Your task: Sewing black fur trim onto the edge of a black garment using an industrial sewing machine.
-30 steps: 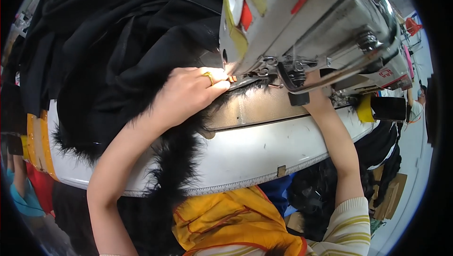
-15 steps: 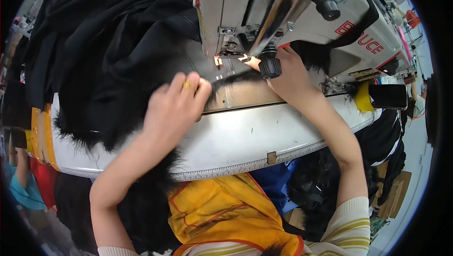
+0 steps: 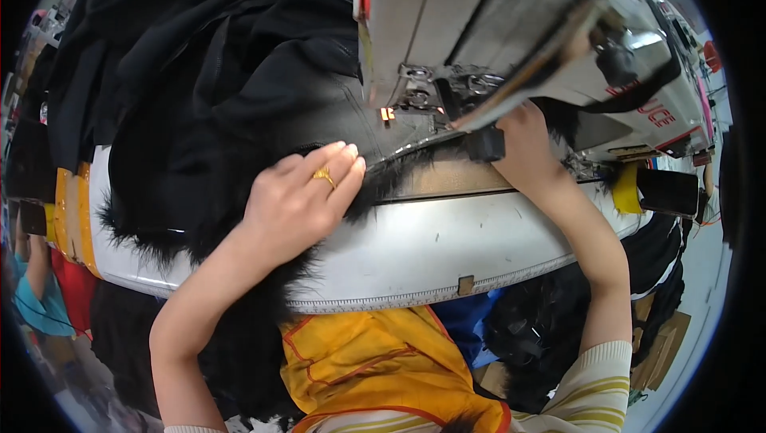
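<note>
A black garment (image 3: 263,106) with a fluffy fur edge is spread over the sewing machine (image 3: 447,26) bed. My left hand (image 3: 303,198), wearing a gold-coloured ring, lies over its near edge with the fingers pressed together on the cloth and fur. From those fingertips a narrow strip of fabric edge (image 3: 415,146) runs right toward the presser foot area, beside a small orange light. My right hand (image 3: 528,150) reaches behind the machine head, close to the needle area. The machine's blurred dark knob and front parts hide its fingers.
A white tabletop (image 3: 399,246) with a ruler strip (image 3: 423,297) along its front edge lies before me. To the right, a dark phone-like panel (image 3: 669,191) stands beside yellow tape (image 3: 628,190). Black fur pieces (image 3: 527,325) hang below the table, near my orange apron (image 3: 367,361).
The view has shifted, so the machine appears farther right and closer. My left fingers have stretched out from a tighter pinch. More of the fabric edge shows between the hands.
</note>
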Tool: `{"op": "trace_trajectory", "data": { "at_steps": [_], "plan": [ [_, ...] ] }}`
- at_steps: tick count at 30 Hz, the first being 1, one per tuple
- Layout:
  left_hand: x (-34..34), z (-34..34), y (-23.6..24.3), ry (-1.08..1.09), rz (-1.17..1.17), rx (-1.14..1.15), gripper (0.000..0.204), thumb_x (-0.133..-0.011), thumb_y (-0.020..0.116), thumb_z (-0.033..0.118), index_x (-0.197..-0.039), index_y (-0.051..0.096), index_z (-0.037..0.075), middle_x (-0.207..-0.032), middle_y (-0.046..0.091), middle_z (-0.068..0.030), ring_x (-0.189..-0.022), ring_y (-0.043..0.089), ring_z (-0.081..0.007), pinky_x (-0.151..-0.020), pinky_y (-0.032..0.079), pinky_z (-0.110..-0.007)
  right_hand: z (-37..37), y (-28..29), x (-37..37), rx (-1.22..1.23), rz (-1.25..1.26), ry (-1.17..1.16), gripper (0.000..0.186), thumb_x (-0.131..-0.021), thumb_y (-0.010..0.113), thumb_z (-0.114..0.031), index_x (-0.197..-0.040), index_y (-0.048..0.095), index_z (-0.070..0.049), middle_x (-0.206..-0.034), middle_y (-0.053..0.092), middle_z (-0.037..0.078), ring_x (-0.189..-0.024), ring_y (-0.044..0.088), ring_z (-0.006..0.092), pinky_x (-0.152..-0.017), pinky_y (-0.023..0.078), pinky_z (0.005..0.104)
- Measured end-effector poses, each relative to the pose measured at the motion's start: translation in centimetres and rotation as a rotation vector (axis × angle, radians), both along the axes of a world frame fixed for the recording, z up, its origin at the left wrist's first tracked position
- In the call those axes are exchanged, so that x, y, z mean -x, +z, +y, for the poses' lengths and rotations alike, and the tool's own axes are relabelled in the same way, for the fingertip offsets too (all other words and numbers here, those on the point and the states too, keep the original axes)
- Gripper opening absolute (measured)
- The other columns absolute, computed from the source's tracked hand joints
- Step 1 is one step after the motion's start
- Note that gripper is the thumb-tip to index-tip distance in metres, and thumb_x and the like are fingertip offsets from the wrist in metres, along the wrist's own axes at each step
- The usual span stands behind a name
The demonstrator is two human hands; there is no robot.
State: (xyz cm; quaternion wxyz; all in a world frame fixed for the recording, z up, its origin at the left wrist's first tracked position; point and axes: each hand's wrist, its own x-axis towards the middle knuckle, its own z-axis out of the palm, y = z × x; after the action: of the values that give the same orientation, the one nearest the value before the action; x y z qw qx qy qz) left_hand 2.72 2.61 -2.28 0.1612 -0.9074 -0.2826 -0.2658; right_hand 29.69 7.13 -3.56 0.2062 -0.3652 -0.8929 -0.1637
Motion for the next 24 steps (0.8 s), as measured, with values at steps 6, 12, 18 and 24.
{"op": "trace_trajectory", "data": {
  "at_steps": [6, 12, 18, 24],
  "plan": [
    [0.4, 3.1, -2.2, -0.016, -0.040, 0.076, 0.020, -0.070, 0.060, 0.011, -0.089, 0.062, 0.007, -0.091, 0.061, -0.0013, -0.087, 0.060, -0.0120, -0.068, 0.048, -0.023, 0.8, -0.5, -1.0, -0.019, -0.268, -0.174, 0.007, -0.065, 0.061, -0.010, -0.071, 0.063, -0.012, -0.078, 0.061, 0.005, -0.077, 0.060, 0.0235, -0.066, 0.047, 0.0360],
    [-0.1, 4.6, -2.6, -0.076, -0.069, 0.107, 0.024, -0.071, 0.059, 0.011, -0.093, 0.065, 0.007, -0.089, 0.064, -0.0017, -0.083, 0.063, -0.0162, -0.065, 0.052, -0.028, 0.3, -0.6, -1.9, -0.259, -0.311, -0.259, 0.022, -0.069, 0.061, -0.008, -0.090, 0.067, -0.013, -0.093, 0.059, 0.006, -0.096, 0.055, 0.0288, -0.081, 0.044, 0.0423],
    [-0.1, 4.4, -2.4, -0.073, -0.023, 0.110, 0.021, -0.073, 0.059, 0.011, -0.093, 0.064, 0.009, -0.088, 0.063, -0.0010, -0.080, 0.062, -0.0150, -0.063, 0.050, -0.027, 0.0, -0.9, -1.7, -0.274, -0.275, -0.228, 0.022, -0.071, 0.061, -0.010, -0.092, 0.067, -0.015, -0.094, 0.061, 0.004, -0.094, 0.058, 0.0239, -0.077, 0.046, 0.0360],
    [-0.4, 4.0, -2.0, -0.057, -0.011, 0.141, 0.020, -0.072, 0.059, 0.010, -0.092, 0.063, 0.006, -0.093, 0.065, -0.0039, -0.085, 0.064, -0.0191, -0.068, 0.052, -0.028, -0.1, 0.4, -1.2, -0.017, -0.189, -0.205, 0.017, -0.066, 0.060, -0.011, -0.083, 0.062, -0.013, -0.084, 0.060, -0.001, -0.084, 0.059, 0.0183, -0.070, 0.049, 0.0295]
  ]
}}
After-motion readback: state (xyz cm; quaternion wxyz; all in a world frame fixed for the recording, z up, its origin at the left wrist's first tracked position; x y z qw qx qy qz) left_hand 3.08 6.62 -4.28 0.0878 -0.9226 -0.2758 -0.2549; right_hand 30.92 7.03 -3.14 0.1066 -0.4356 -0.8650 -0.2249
